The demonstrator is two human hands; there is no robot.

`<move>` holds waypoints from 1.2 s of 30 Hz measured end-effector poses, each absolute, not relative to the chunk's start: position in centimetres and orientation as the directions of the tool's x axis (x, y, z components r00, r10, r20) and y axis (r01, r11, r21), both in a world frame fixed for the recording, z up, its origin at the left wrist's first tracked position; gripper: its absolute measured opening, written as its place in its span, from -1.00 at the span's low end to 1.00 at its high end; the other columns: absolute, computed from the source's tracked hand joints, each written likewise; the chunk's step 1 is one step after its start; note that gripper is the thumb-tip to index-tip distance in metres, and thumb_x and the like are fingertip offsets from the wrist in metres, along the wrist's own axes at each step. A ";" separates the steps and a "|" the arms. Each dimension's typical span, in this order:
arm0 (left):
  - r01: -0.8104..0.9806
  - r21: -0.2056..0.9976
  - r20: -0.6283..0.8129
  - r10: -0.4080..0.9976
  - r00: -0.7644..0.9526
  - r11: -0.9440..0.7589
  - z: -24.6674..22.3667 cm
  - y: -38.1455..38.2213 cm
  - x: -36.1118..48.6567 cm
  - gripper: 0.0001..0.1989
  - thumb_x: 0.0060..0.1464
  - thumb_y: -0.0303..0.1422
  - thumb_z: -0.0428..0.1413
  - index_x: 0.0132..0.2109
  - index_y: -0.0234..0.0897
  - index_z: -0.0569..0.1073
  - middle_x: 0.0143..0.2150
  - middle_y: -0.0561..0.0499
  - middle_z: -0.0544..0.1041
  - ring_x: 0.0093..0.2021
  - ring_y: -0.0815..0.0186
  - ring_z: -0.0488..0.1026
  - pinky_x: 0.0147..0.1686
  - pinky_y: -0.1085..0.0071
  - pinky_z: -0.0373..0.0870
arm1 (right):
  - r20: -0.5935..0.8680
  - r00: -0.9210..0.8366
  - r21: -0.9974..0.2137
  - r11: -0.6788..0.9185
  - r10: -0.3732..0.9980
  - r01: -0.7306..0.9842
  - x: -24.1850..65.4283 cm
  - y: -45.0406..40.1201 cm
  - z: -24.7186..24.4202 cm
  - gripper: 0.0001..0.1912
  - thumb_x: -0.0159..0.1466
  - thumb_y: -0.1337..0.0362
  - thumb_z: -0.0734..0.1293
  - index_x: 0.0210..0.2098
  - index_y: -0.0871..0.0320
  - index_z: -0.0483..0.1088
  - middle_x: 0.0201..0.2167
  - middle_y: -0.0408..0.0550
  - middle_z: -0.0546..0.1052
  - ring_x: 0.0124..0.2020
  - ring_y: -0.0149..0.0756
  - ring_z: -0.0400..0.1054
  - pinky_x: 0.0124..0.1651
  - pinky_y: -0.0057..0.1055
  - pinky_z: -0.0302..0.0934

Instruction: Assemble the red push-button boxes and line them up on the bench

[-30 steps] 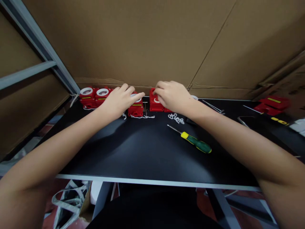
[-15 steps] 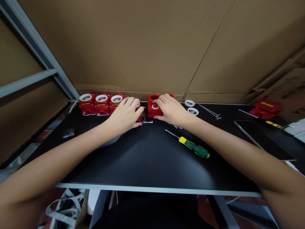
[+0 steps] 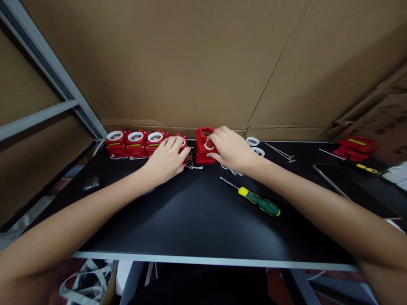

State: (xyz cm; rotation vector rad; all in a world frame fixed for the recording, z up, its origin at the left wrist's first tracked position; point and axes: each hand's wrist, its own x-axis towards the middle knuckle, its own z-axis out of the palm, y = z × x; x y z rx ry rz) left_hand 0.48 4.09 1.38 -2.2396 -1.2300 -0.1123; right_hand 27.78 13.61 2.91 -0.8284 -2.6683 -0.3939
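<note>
Along the back edge of the black table, several red boxes with white rings (image 3: 135, 143) stand in a row. My left hand (image 3: 167, 159) is curled over the box at the row's right end (image 3: 182, 148) and covers much of it. Just right of it stands a separate red housing (image 3: 203, 148) with a round opening. My right hand (image 3: 230, 148) grips this housing's right side, thumb low and fingers on top, near a white ring (image 3: 209, 145). Small white cords (image 3: 194, 167) lie in front of the boxes.
A green and yellow screwdriver (image 3: 260, 202) lies in front of my right forearm. Farther right are loose white rings (image 3: 252, 141), thin metal pieces (image 3: 281, 152), a phone (image 3: 349, 186) and another red part (image 3: 356, 148). A small black object (image 3: 91, 183) rests at left.
The view has tilted slightly, so the table sits a little lower. More of the right housing's round opening shows beside my right hand. My left hand remains over the end box.
</note>
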 end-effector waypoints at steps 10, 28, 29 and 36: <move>0.794 -0.440 0.334 0.744 0.579 -0.420 1.5 3.9 0.4 -0.62 0.41 -0.43 0.27 0.29 -0.46 0.60 0.28 -0.52 0.59 0.29 -0.32 0.57 0.32 -0.20 0.63 | 0.329 -0.809 0.258 0.777 0.488 0.574 27.2 13.2 2.8 -0.61 0.54 0.17 0.52 0.24 0.27 0.59 0.09 0.26 0.67 0.23 0.09 0.47 0.36 -0.08 0.35; 0.814 -0.392 0.341 0.754 0.561 -0.429 1.4 3.6 0.4 -0.56 0.35 -0.49 0.27 0.32 -0.45 0.63 0.35 -0.51 0.57 0.33 -0.30 0.55 0.39 -0.19 0.57 | 0.294 -0.724 0.285 0.666 0.623 0.689 25.5 10.4 1.4 -0.46 0.53 0.05 0.50 0.36 0.23 0.53 0.29 0.40 0.55 0.28 0.18 0.42 0.34 -0.02 0.35; 0.815 -0.387 0.340 0.755 0.561 -0.431 1.4 3.6 0.5 -0.56 0.35 -0.49 0.26 0.32 -0.44 0.64 0.34 -0.51 0.57 0.33 -0.30 0.55 0.39 -0.19 0.58 | 0.292 -0.708 0.274 0.653 0.643 0.706 25.4 10.2 1.4 -0.46 0.55 0.04 0.48 0.37 0.24 0.52 0.30 0.42 0.55 0.28 0.18 0.43 0.31 -0.03 0.37; 0.789 -0.454 0.339 0.739 0.582 -0.413 1.5 3.4 0.6 -0.62 0.42 -0.46 0.19 0.30 -0.41 0.63 0.28 -0.46 0.60 0.28 -0.26 0.56 0.32 -0.16 0.62 | 0.260 -0.661 0.243 0.615 0.704 0.750 24.6 9.5 1.4 -0.52 0.65 0.07 0.33 0.40 0.20 0.48 0.36 0.44 0.53 0.29 0.17 0.49 0.21 -0.07 0.45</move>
